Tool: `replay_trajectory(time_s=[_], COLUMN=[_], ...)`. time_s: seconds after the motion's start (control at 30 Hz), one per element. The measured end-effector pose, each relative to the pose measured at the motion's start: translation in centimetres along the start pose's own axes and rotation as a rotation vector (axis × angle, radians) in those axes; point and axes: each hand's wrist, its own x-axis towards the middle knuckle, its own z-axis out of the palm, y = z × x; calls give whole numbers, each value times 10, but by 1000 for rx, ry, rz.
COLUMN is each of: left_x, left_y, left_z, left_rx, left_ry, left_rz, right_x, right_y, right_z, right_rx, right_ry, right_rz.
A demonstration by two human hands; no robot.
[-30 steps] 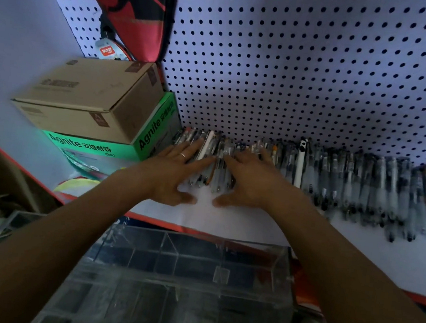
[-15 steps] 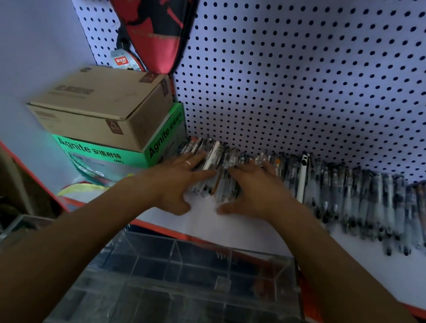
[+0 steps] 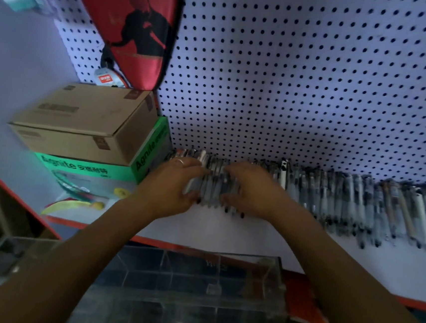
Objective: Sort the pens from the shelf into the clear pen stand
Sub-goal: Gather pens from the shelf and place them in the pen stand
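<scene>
Grip: left hand (image 3: 171, 187) and right hand (image 3: 252, 191), spread flat 1.0 s ago, now curl around 1 bundle of pens (image 3: 213, 187) on the shelf (image 3: 225, 234), ready for lifting into the clear pen stand (image 3: 195, 277).

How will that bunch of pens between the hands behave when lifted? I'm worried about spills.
The pens look round and smooth, so strays may roll or slip. Squeezed between left hand and right hand, the loose bundle could fan out.
</scene>
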Motion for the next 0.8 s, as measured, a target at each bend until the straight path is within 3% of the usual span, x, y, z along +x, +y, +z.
replay_trajectory(time_s=[0.1,0.33,0.63,0.8], left_x=[5,44,103,132], left_y=[28,106,217,283], left_z=[1,31,86,112], left_rx=[-131,-279,-197,-182], left_ry=[103,27,-59,-48], left_rz=[7,66,144,290], right_x=[-33,-99,-180,-218], right_y=[12,60,150,212], right_z=[-24,-59,-94,-116], right_rx=[96,138,230,176], right_ry=[84,189,416,368], right_rz=[78,294,603,780])
